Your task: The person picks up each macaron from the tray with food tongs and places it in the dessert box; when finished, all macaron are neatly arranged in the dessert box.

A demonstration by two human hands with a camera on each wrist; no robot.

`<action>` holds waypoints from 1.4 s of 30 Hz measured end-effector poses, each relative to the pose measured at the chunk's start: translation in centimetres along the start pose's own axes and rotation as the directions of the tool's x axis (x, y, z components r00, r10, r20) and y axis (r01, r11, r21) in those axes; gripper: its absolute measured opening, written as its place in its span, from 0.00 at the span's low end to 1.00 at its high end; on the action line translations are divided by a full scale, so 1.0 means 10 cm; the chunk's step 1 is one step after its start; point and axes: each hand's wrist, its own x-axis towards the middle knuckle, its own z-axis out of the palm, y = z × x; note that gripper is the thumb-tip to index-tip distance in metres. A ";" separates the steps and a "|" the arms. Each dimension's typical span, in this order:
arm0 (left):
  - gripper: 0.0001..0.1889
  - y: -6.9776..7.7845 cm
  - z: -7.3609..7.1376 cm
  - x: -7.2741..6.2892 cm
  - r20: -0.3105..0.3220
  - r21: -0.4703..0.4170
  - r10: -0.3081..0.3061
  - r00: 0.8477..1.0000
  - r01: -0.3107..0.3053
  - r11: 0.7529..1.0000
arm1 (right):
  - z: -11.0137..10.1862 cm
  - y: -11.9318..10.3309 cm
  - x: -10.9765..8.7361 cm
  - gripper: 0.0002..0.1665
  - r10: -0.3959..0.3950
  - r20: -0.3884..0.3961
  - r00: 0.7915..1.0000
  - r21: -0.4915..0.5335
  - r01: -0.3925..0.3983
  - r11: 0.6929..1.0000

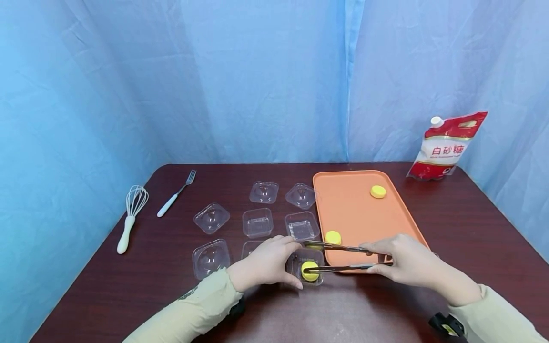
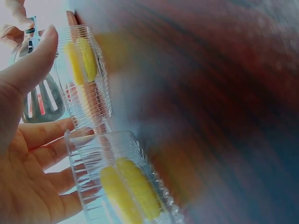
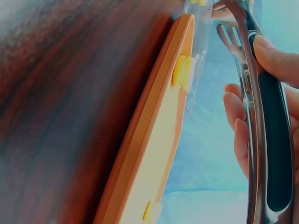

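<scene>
My left hand [image 1: 270, 262] holds the side of a clear plastic container [image 1: 319, 281] near the table's front, thumb in front and fingers behind. A round yellow disc [image 1: 308, 276] sits inside it. In the left wrist view another clear container [image 2: 126, 136] also has yellow in it. My right hand [image 1: 401, 262] grips metal tongs [image 1: 343, 267], whose spread arms reach left over the container, one end overlapping the disc. Dark inlays show on the tongs' handle [image 3: 275, 149] in the right wrist view. A bit of yellow shows under the far arm; its place is partly hidden.
An orange tray [image 1: 356, 214] bears yellow discs [image 1: 378, 191] to the right. Several clear containers [image 1: 257, 222] and domed lids [image 1: 211, 218] lie mid-table. A whisk [image 1: 128, 224] and fork [image 1: 176, 195] lie left; a sugar pouch [image 1: 443, 147] stands back right.
</scene>
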 end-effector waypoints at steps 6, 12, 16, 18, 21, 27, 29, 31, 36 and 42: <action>0.41 0.00 0.01 0.00 0.009 0.016 -0.006 1.000 0.006 1.000 | 0.00 0.02 -0.03 0.26 0.035 -0.019 0.999 0.021 -0.035 0.999; 0.41 0.00 0.01 0.00 0.012 0.027 -0.003 1.000 0.002 1.000 | 0.00 0.05 -0.06 0.26 0.054 -0.057 0.997 0.038 -0.051 0.998; 0.40 0.00 0.01 0.00 0.021 0.031 -0.003 1.000 0.002 1.000 | -0.01 0.05 -0.08 0.25 0.087 -0.095 0.992 0.024 -0.085 0.996; 0.40 0.00 0.00 0.00 0.024 0.033 -0.003 1.000 0.002 0.999 | -0.03 0.05 -0.09 0.25 0.103 -0.123 0.987 0.018 -0.102 0.995; 0.40 0.00 0.00 -0.01 0.026 0.037 -0.002 1.000 0.001 0.999 | -0.05 0.07 -0.10 0.25 0.113 -0.158 0.981 0.014 -0.112 0.994; 0.41 0.00 0.00 -0.02 0.031 0.043 -0.006 1.000 0.005 0.999 | -0.07 0.11 -0.14 0.24 0.172 -0.168 0.971 0.005 -0.174 0.985; 0.41 0.00 0.00 -0.02 0.032 0.045 -0.007 0.999 0.005 0.999 | -0.07 0.13 -0.15 0.23 0.194 -0.163 0.967 0.002 -0.196 0.981; 0.41 0.01 0.00 -0.02 0.032 0.045 -0.008 0.999 0.006 0.999 | -0.07 0.16 -0.16 0.22 0.209 -0.157 0.965 -0.002 -0.212 0.977; 0.41 0.01 0.00 -0.03 0.037 0.041 -0.015 0.999 0.013 0.999 | -0.06 0.21 -0.19 0.20 0.257 -0.135 0.957 -0.008 -0.260 0.966; 0.41 0.02 -0.01 -0.03 0.045 0.039 -0.022 0.999 0.020 0.999 | -0.04 0.26 -0.21 0.21 0.307 -0.077 0.949 -0.012 -0.308 0.951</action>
